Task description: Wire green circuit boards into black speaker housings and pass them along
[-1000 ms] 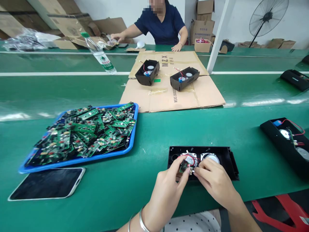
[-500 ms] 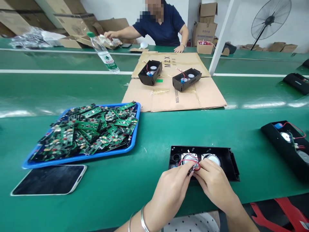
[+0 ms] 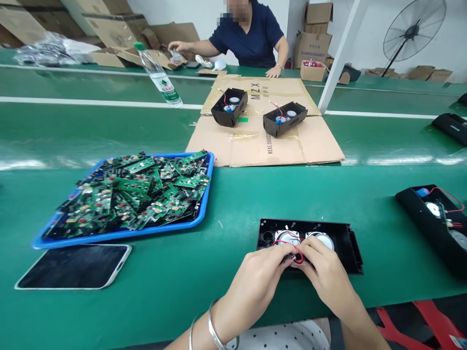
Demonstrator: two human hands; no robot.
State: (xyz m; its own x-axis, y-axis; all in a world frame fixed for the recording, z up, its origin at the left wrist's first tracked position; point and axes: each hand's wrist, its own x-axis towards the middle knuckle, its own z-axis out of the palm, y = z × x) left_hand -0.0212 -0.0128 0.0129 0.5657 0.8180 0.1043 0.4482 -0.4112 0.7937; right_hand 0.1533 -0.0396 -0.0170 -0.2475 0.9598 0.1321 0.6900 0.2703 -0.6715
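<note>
In front of me on the green table lies a black speaker housing (image 3: 341, 243), open side up, with two round speakers (image 3: 320, 239) in it. Over its near edge my left hand (image 3: 257, 272) pinches a small dark piece, seemingly a circuit board on edge and mostly covered by the fingers. My right hand (image 3: 326, 272) is closed against it from the other side, its fingertips pinching at the end of the red wire (image 3: 299, 253). The wire loops up between both hands. A small white plug (image 3: 287, 227) stands up by the left speaker.
A blue tray (image 3: 120, 239) heaped with green circuit boards stands left, a phone (image 3: 73, 267) before it. Two more housings (image 3: 229, 108) sit on flattened cardboard (image 3: 248, 150). Another black speaker (image 3: 434, 228) lies right. A bottle (image 3: 160, 80) stands across, near a co-worker (image 3: 251, 39).
My two hands stay together at the same spot, the left wrist a little lower and flatter. The co-worker's outstretched hand has shifted slightly, over a clear plastic item. The view has tilted a little.
</note>
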